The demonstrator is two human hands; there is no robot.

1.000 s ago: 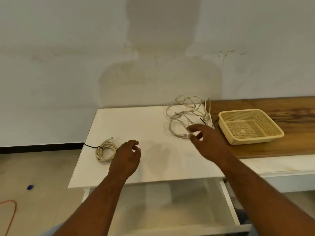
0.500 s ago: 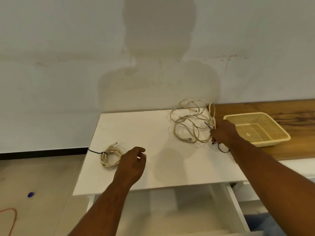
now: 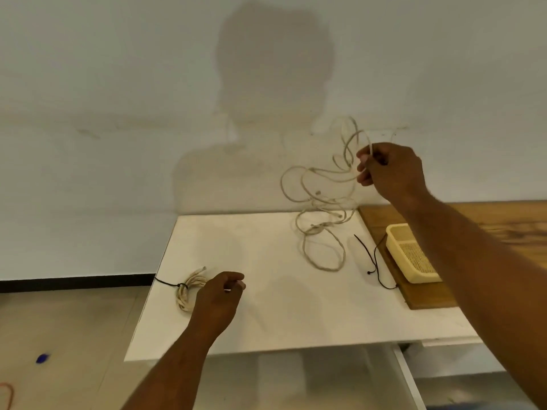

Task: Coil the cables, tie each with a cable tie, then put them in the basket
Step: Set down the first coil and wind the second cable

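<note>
The right forearm [image 3: 473, 267] hides half the basket [image 3: 395, 247].

A white worktop [image 3: 266, 315] stands against a pale wall [image 3: 103, 84], which carries a broad grey shadow [image 3: 272, 69]. A brown wooden worktop [image 3: 509, 216] adjoins the white one on the right. Below the white top's front edge, a white drawer [image 3: 296, 380] is pulled open. A black skirting strip [image 3: 74, 282] lines the wall's foot. On the beige floor [image 3: 74, 335] lie a small blue object [image 3: 43, 358] and, at the left edge, a loop of orange cord [image 3: 10, 393].
</note>
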